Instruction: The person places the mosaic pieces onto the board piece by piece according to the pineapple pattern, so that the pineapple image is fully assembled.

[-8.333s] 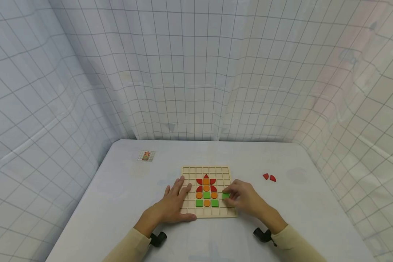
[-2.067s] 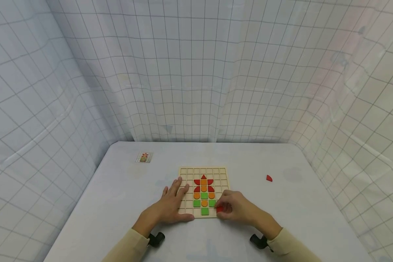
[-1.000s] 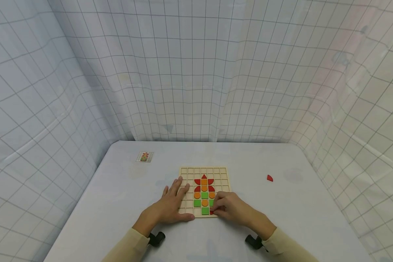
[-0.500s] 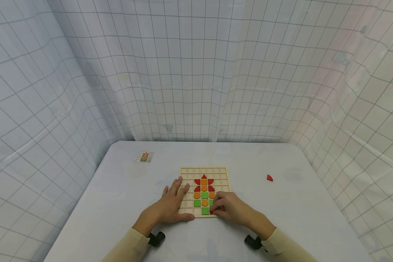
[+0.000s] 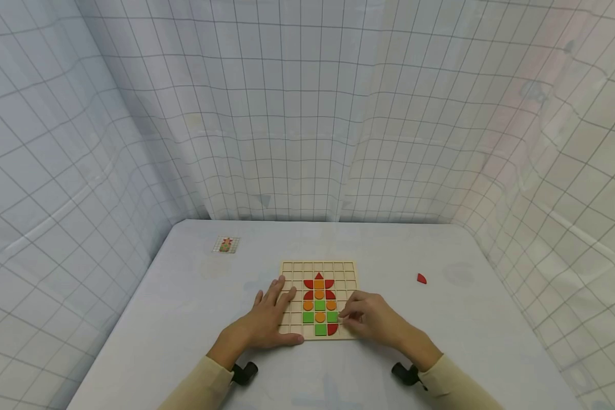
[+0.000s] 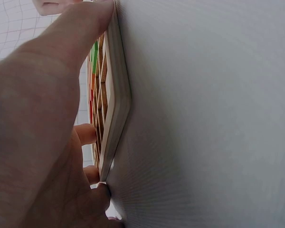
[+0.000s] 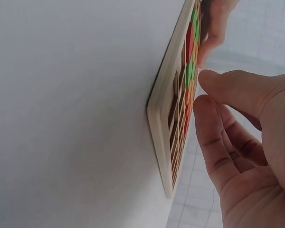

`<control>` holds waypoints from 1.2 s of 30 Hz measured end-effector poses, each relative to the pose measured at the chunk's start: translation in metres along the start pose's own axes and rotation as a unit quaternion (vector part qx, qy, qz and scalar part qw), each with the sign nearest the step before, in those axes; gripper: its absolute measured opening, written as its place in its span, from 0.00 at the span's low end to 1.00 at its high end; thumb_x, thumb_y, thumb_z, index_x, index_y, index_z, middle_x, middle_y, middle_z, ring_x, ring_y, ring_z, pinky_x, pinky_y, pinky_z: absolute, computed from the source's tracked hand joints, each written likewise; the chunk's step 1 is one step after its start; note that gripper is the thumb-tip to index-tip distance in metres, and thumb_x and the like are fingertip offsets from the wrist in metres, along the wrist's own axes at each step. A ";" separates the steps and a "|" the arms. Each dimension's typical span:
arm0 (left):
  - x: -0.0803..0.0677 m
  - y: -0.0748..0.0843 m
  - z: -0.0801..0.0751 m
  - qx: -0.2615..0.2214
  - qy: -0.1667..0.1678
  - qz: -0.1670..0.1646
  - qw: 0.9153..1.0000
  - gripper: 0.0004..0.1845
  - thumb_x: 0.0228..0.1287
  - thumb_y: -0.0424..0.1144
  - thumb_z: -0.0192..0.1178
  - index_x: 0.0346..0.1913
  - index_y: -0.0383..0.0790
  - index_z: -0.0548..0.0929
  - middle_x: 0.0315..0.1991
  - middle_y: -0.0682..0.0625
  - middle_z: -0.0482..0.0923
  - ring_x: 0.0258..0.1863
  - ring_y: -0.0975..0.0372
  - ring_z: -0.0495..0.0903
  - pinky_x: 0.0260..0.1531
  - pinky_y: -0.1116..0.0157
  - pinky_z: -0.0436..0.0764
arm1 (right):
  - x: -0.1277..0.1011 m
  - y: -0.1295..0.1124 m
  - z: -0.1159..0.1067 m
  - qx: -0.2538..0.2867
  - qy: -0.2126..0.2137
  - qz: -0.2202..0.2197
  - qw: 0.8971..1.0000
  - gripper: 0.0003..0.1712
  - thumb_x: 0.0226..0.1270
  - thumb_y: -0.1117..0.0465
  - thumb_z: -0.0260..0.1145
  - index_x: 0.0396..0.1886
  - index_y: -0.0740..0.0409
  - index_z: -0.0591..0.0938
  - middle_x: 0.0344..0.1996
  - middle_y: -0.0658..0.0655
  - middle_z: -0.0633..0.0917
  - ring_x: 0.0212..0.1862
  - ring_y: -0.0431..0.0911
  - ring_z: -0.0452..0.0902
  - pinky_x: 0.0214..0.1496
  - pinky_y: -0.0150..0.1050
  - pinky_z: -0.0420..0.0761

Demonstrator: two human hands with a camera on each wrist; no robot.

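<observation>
A wooden grid board (image 5: 294, 266) lies on the table, with red, orange and green tiles set in its middle columns. My left hand (image 5: 261, 326) is spread flat over the board's left edge, the thumb along its front edge. Just right of the tiles, my right hand (image 5: 376, 319) hovers over the board. Its fingers are loosely bent, and in the right wrist view a small gap shows between the thumb (image 7: 237, 90) and index finger (image 7: 209, 126), with nothing in it. In the front row a red quarter-circle tile (image 5: 332, 329) sits beside a green square tile (image 5: 320, 329).
Another red quarter-circle tile (image 5: 422, 278) lies on the white table (image 5: 420, 245) to the right. A small pattern card (image 5: 226, 245) with a printed grid picture lies at the back left. Grid-patterned curtains (image 5: 307, 114) stand round the table's back and sides.
My right hand has brought a red quarter-circle tile into the front row, let it go and drawn back right. Earlier a green square tile was set there too. My left hand has stayed put.
</observation>
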State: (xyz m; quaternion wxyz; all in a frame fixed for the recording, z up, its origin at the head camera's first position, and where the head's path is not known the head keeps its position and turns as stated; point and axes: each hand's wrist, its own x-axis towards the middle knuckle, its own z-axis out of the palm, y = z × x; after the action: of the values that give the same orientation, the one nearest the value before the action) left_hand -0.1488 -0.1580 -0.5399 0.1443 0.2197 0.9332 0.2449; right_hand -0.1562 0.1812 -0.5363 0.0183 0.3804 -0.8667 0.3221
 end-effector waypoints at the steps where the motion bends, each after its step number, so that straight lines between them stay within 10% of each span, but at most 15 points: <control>1: 0.000 0.000 0.000 -0.001 0.000 0.000 1.000 0.67 0.67 0.69 0.81 0.94 0.37 0.58 0.98 0.31 0.41 0.98 0.35 0.44 0.92 0.24 0.50 | -0.001 0.002 -0.002 -0.001 0.006 0.001 1.000 0.09 0.71 0.70 0.85 0.47 0.57 0.99 0.43 0.51 0.93 0.42 0.37 0.85 0.44 0.28 0.90; 18: 0.000 -0.001 0.001 0.004 -0.004 0.000 1.000 0.66 0.68 0.69 0.80 0.94 0.37 0.58 0.98 0.31 0.40 0.98 0.34 0.44 0.92 0.24 0.50 | -0.023 0.045 -0.033 -0.056 0.102 0.091 0.989 0.15 0.68 0.70 0.87 0.52 0.57 0.97 0.43 0.53 0.93 0.38 0.35 0.85 0.42 0.34 0.91; 36: 0.001 -0.001 0.000 0.000 -0.001 0.001 1.000 0.67 0.68 0.69 0.80 0.95 0.37 0.58 0.98 0.31 0.40 0.98 0.35 0.44 0.92 0.24 0.50 | -0.053 0.096 -0.071 -0.080 0.183 0.266 0.943 0.24 0.72 0.65 0.86 0.65 0.66 0.93 0.54 0.73 0.87 0.45 0.54 0.84 0.45 0.42 0.82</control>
State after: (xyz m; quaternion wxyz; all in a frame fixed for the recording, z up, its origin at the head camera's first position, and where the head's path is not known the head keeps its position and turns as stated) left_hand -0.1499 -0.1580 -0.5404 0.1446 0.2210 0.9329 0.2448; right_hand -0.1978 0.3047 -0.5469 0.1210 0.0678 -0.9408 0.3093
